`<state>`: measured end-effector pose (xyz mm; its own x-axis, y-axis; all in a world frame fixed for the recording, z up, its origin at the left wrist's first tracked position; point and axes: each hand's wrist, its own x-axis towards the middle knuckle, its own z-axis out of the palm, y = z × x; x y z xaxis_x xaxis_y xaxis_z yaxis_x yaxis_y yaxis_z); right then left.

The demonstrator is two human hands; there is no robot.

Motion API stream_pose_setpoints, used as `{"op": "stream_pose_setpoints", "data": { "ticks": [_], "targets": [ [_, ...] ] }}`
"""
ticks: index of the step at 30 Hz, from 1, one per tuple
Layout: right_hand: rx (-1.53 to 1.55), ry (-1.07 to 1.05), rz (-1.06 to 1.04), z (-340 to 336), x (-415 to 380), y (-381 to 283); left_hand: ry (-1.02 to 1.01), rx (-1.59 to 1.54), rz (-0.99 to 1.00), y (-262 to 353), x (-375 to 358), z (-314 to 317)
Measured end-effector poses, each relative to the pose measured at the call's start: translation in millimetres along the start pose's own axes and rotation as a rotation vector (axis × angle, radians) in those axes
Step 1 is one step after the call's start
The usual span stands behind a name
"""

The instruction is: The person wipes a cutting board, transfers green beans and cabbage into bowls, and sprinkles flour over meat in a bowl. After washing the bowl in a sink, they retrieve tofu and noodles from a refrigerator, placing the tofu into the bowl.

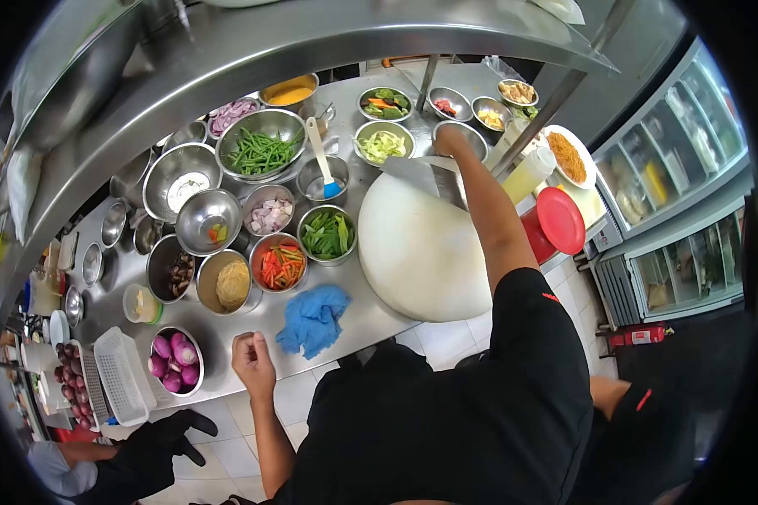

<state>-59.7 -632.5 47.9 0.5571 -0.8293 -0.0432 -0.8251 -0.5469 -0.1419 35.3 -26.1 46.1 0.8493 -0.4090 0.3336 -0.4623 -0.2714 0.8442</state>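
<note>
My left hand [253,364] curls closed, seemingly empty; my right hand's [451,140] grip I cannot tell; its haste could knock the cleaver [413,174].

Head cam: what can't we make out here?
All in the head view:
Right hand: fingertips and any grip, hidden by the hand itself over the steel bowl.
Left hand: palm hidden by curled fingers; can't tell if it holds anything.
Fridge: contents mostly too small and blurred to name.
Co-worker at lower left: cut off by the dark lens edge.
</note>
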Motion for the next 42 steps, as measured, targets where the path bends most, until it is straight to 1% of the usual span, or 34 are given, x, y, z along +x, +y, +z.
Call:
{"op": "stream_pose_setpoints", "data": {
  "ticks": [2,3,4,6,7,8,9,10,12,14,15,16,17,19,20,22,24,26,27,28,29,30,31,32,33,34,35,36,37,38,39,40,41,42],
  "targets": [
    [-0.026,-0.091,-0.106,-9.3,4.1,2.6,-0.057,-0.137,-0.025,13.3,2.9,21.8],
    [-0.059,-0.054,-0.153,4.1,17.8,14.9,-0.085,-0.145,-0.026,14.6,4.5,31.0],
    [-0.059,-0.059,-0.163,0.0,14.8,16.9,-0.078,-0.139,-0.032,20.2,7.4,40.1],
    [-0.026,-0.075,-0.081,-7.8,9.0,9.6,-0.146,-0.134,0.096,33.6,14.6,58.6],
    [-0.091,-0.122,-0.141,-9.9,8.9,11.0,-0.186,-0.144,0.094,39.2,17.8,66.3],
    [-0.239,0.002,-0.392,19.2,35.1,31.3,-0.209,-0.148,0.083,43.8,20.6,72.3],
    [-0.263,0.052,-0.38,34.0,44.8,38.0,-0.219,-0.154,0.108,48.4,23.1,79.2],
    [-0.328,-0.017,-0.408,26.6,40.3,31.3,-0.22,-0.154,0.134,51.6,25.0,84.8],
    [-0.265,0.041,-0.353,33.7,45.1,30.4,-0.195,-0.231,0.177,56.9,27.5,94.9],
    [-0.274,0.023,-0.376,34.2,55.0,30.5,-0.227,-0.215,0.151,62.2,28.1,97.9],
    [-0.21,0.086,-0.401,31.0,48.8,28.4,-0.179,-0.199,0.135,62.4,27.2,98.7],
    [-0.145,0.089,-0.371,20.2,37.1,21.2,-0.222,-0.211,0.132,61.9,26.6,99.6],
    [-0.085,0.152,-0.347,9.9,20.8,11.1,-0.272,-0.226,0.131,61.8,26.1,100.2],
    [-0.078,0.183,-0.31,-13.3,-8.5,-7.9,-0.261,-0.216,0.109,61.5,26.2,98.2],
    [-0.081,0.177,-0.333,-12.1,-9.1,-7.0,-0.28,-0.217,0.096,60.9,24.7,98.2],
    [-0.109,0.233,-0.246,-12.5,-5.5,-3.8,-0.247,-0.221,0.082,56.2,23.8,99.1],
    [-0.12,0.269,-0.222,-17.5,-8.4,-2.6,-0.229,-0.232,0.078,50.8,25.0,101.4],
    [-0.133,0.31,-0.179,-31.1,-14.5,-1.8,-0.245,-0.408,-0.092,46.4,28.6,106.3],
    [-0.187,0.316,-0.255,-51.6,-32.0,-13.7,-0.248,-0.416,-0.089,42.3,32.1,110.1],
    [-0.241,0.321,-0.329,-71.6,-50.1,-27.2,-0.294,-0.588,-0.134,37.5,35.5,113.0],
    [-0.145,0.268,-0.328,-89.2,-64.1,-39.1,-0.347,-0.761,-0.179,35.1,40.0,115.5],
    [-0.072,0.301,-0.448,-102.1,-76.6,-47.0,-0.369,-0.774,-0.172,43.3,47.7,112.2],
    [-0.007,0.333,-0.558,-115.8,-93.2,-53.4,-0.426,-0.906,-0.304,60.6,55.5,103.5],
    [0.14,0.302,-0.631,-136.8,-124.5,-75.0,-0.494,-1.034,-0.444,75.3,62.7,98.0],
    [0.268,0.272,-0.706,-152.4,-153.9,-94.7,-0.532,-1.165,-0.453,82.3,68.4,98.2],
    [0.38,0.231,-0.834,-157.9,-171.1,-107.6,-0.566,-1.295,-0.466,88.9,73.9,98.3],
    [0.457,0.193,-0.893,-164.4,-194.7,-127.5,-0.57,-1.396,-0.505,98.6,79.4,96.3],
    [0.483,0.157,-0.963,-165.7,-213.7,-144.4,-0.541,-1.487,-0.545,109.5,82.9,92.0],
    [0.445,0.133,-1.089,-168.6,-230.1,-161.2,-0.53,-1.611,-0.534,111.0,83.1,89.6],
    [0.513,0.02,-1.089,-161.6,-245.9,-176.5,-0.508,-1.736,-0.522,109.6,82.4,86.1],
    [0.444,0.002,-1.214,-152.2,-251.3,-186.1,-0.512,-1.746,-0.523,107.4,80.4,81.7],
    [0.434,-0.093,-1.386,-154.3,-259.8,-201.5,-0.355,-1.779,-0.461,104.3,78.2,75.8],
    [0.506,-0.059,-1.414,-149.5,-260.9,-216.1,-0.2,-1.804,-0.393,99.1,76.9,69.2],
    [0.577,-0.028,-1.44,-145.7,-255.4,-227.5,-0.16,-1.802,-0.371,90.7,71.6,61.5]
  ]
}}
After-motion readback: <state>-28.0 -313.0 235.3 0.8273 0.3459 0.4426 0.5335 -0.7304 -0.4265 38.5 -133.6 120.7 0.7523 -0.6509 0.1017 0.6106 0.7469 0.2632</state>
